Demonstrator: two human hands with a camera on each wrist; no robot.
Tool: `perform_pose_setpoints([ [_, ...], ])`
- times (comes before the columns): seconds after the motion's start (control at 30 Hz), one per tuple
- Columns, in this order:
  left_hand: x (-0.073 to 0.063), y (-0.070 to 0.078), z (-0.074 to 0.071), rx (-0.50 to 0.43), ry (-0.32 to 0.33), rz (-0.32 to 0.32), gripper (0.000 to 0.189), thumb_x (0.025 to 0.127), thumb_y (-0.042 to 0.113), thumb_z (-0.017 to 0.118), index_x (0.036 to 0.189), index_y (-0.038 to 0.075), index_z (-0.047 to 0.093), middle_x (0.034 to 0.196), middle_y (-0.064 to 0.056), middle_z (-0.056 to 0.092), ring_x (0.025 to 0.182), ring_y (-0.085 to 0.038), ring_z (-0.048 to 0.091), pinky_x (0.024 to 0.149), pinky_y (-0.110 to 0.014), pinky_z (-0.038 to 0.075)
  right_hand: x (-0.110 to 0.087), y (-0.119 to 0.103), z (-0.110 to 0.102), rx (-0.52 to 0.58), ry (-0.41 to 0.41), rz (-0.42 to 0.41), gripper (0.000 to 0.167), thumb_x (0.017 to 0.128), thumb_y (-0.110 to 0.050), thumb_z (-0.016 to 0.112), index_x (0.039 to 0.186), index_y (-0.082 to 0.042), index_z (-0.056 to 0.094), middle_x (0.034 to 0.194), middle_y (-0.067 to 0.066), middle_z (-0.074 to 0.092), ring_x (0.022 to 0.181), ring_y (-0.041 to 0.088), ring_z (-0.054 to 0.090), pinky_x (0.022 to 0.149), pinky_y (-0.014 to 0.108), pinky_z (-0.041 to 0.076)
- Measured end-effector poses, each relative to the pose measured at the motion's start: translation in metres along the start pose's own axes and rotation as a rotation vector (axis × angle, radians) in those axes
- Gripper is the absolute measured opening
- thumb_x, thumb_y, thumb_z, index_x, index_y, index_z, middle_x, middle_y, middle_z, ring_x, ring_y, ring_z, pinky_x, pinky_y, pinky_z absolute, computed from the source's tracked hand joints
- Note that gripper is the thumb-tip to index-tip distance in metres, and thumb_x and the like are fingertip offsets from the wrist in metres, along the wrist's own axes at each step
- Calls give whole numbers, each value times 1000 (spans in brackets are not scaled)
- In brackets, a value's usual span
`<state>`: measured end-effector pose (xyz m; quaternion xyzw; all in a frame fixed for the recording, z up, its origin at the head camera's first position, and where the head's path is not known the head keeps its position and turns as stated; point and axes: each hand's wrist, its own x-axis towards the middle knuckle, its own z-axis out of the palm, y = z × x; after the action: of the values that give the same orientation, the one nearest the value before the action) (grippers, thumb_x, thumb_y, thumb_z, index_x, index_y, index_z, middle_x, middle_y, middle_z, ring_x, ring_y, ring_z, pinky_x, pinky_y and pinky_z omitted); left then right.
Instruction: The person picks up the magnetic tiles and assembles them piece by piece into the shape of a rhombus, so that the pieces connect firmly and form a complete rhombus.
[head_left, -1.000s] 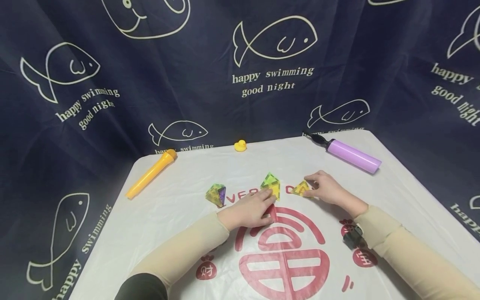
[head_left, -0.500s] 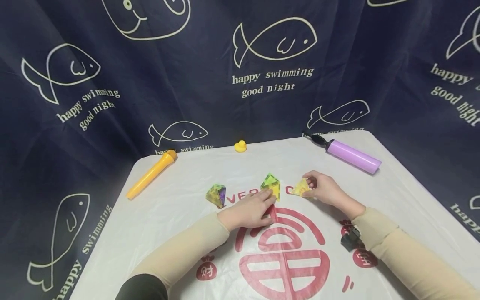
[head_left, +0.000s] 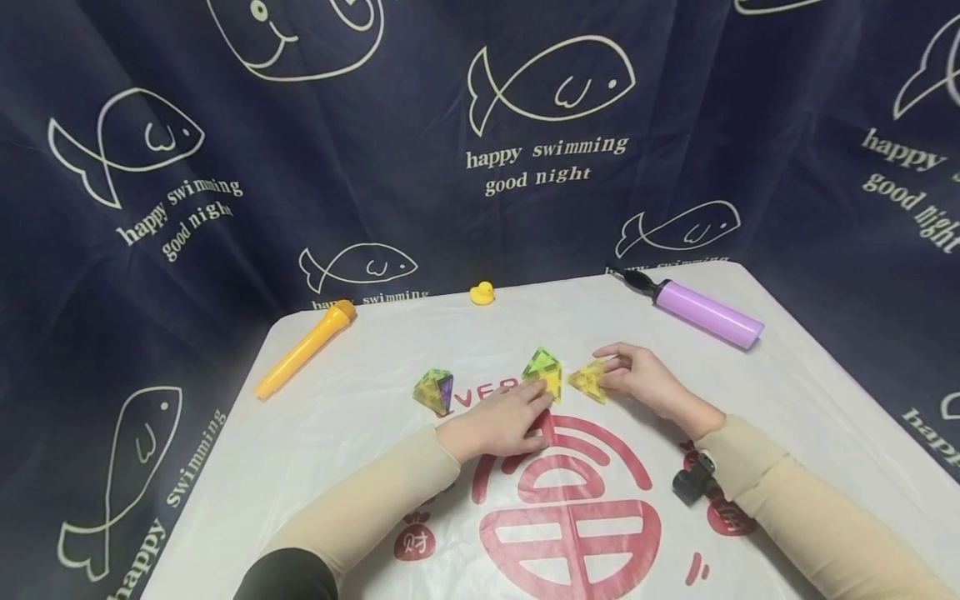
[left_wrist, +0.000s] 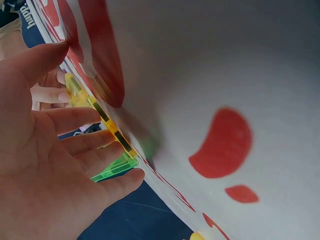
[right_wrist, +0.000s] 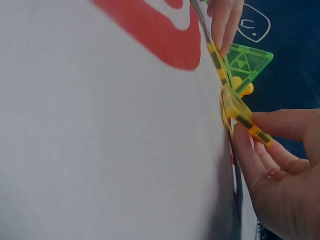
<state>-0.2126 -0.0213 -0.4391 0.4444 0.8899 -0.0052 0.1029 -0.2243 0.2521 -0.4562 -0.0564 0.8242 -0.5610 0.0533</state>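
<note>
My right hand [head_left: 647, 383] pinches a yellow triangular magnetic tile [head_left: 585, 381] between thumb and fingers. In the right wrist view that tile [right_wrist: 246, 119] is tilted, one edge off the table. My left hand [head_left: 498, 419] lies with fairly straight fingers on another yellow tile [head_left: 553, 383], flat on the table and partly covered. Behind it a green triangular tile [head_left: 541, 362] stands up, seen also as a green tile [right_wrist: 252, 60] in the right wrist view. Left of these sits a small gem-shaped piece of green, yellow and purple tiles [head_left: 432, 390].
A yellow toy microphone [head_left: 303, 350] lies at the far left of the white table [head_left: 337, 433]. At the back edge sits a yellow rubber duck [head_left: 482, 292]. A purple hand pump [head_left: 705, 312] lies at the back right, before a dark blue curtain [head_left: 450, 208].
My right hand has brought its yellow tile left, closer to the tile under my left hand. The left hand stays in place on its tile.
</note>
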Motion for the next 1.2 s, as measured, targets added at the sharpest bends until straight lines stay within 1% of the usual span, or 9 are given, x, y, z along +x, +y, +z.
perform_pose_setpoints([
  [0.07,0,0,-1,-3,0,1,72,100,46,60,157,8,38,166,-13,27,153,-25,22,119,-47,29,0,1,2,60,-10,1,53,85,8,72,134,15,53,107,26,64,86,10,63,75,22,58],
  [0.2,0,-1,-1,-12,-5,-2,72,100,46,60,158,8,38,166,-12,27,153,-25,21,120,-47,28,-1,1,8,129,-17,-7,52,86,7,73,133,16,53,110,29,63,87,9,65,77,25,59],
  [0.3,1,-1,0,-12,-7,-3,72,100,48,59,158,9,38,166,-11,27,153,-24,21,119,-47,29,0,1,12,134,-22,-29,50,86,7,74,131,17,54,110,30,64,84,9,66,76,24,59],
  [0.47,2,-2,2,-2,-4,-9,73,101,48,59,158,9,37,166,-12,26,153,-24,21,119,-48,29,3,3,19,100,-42,-66,47,85,5,76,126,16,58,106,28,68,82,10,67,73,22,58],
  [0.67,2,-1,1,-11,-6,-14,73,101,47,60,158,8,37,166,-13,26,153,-26,20,119,-50,29,7,0,23,91,-58,-56,46,86,3,77,127,14,59,97,21,71,77,10,66,64,21,55],
  [0.77,2,-2,1,-8,-6,-14,73,101,47,60,158,8,37,166,-14,26,153,-26,21,119,-50,29,8,-3,25,91,-61,-57,47,86,2,77,127,14,59,96,20,72,76,10,65,61,20,54],
  [0.87,2,-2,1,-7,-7,-16,73,101,48,59,158,8,37,166,-14,26,153,-26,21,119,-50,30,10,-5,28,89,-65,-71,46,86,3,77,127,14,60,97,21,71,78,10,65,64,20,55],
  [1.03,2,-2,2,-15,-5,-10,74,101,47,60,158,8,36,166,-14,26,153,-26,21,119,-50,29,12,-6,32,109,-80,-83,48,86,4,76,129,16,57,107,27,67,87,12,67,75,22,58],
  [1.2,2,-2,2,-14,-4,-9,73,100,48,59,158,8,37,165,-13,27,153,-26,22,119,-50,30,12,-6,34,104,-93,-75,50,87,4,75,131,16,54,110,27,63,90,14,65,78,21,57],
])
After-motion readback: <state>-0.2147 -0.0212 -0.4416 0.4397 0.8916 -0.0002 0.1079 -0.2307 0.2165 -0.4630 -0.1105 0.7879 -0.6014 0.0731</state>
